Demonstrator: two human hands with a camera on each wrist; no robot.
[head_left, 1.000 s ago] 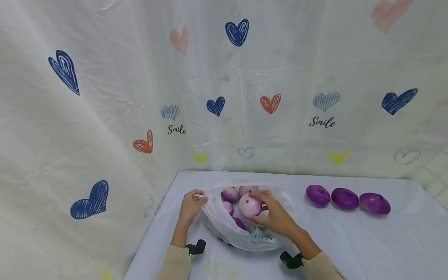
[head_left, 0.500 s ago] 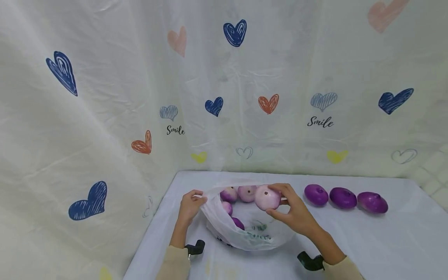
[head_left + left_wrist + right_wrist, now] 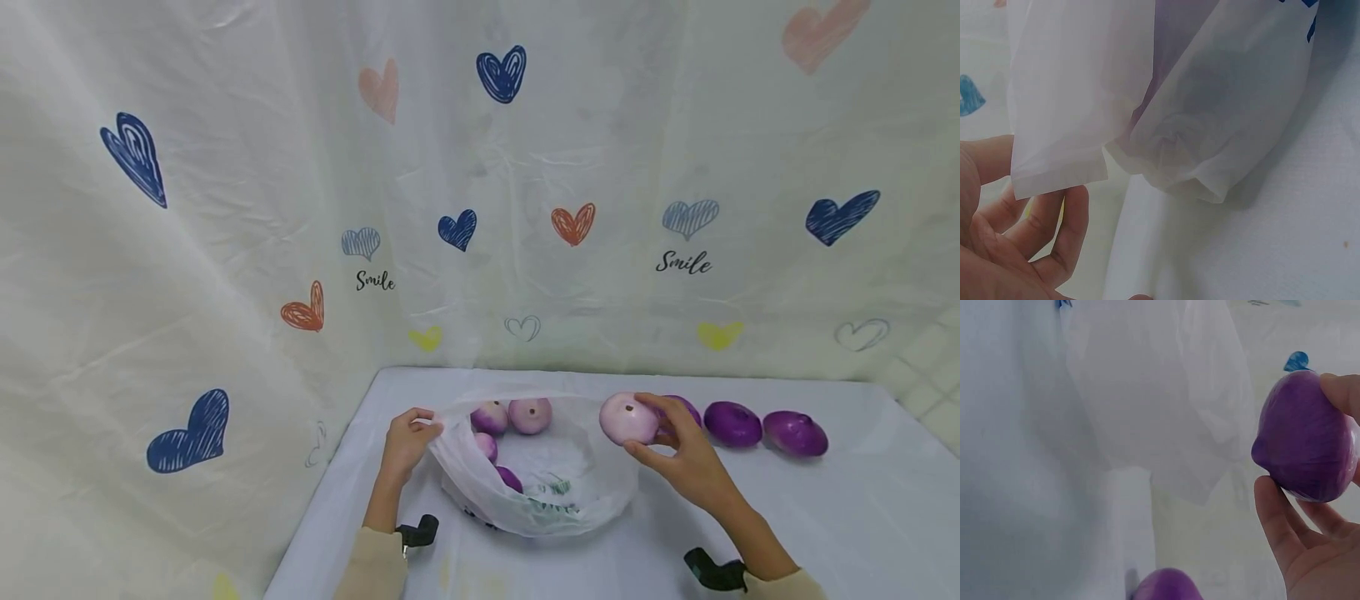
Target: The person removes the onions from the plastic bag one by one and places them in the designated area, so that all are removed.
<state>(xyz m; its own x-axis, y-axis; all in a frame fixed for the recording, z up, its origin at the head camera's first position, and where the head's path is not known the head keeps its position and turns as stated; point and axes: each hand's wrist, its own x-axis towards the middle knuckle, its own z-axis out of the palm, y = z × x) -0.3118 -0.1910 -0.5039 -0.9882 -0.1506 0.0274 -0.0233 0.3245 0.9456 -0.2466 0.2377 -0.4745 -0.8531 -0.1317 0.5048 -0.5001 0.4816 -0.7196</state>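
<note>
My right hand (image 3: 686,458) grips a purple onion (image 3: 626,418) between thumb and fingers, raised just right of the bag's mouth. In the right wrist view this onion (image 3: 1304,437) shows its darker, pointed side. At the left, my left hand (image 3: 407,442) pinches the rim of a white plastic bag (image 3: 476,492) and keeps its mouth spread. The left wrist view shows the thin bag edge (image 3: 1060,175) at the fingers. Several onions (image 3: 529,416) lie inside the bag, mostly toward its left and back; the bag wall partly hides some.
Right of the bag, three purple onions (image 3: 732,423) stand in a row on the white-covered table (image 3: 862,500); my right hand partly covers the nearest one. Behind the table hangs a white curtain (image 3: 622,292) printed with hearts.
My right hand has lifted the onion out of the bag and carried it rightward, toward the row on the table. My left hand stays at the bag's rim.
</note>
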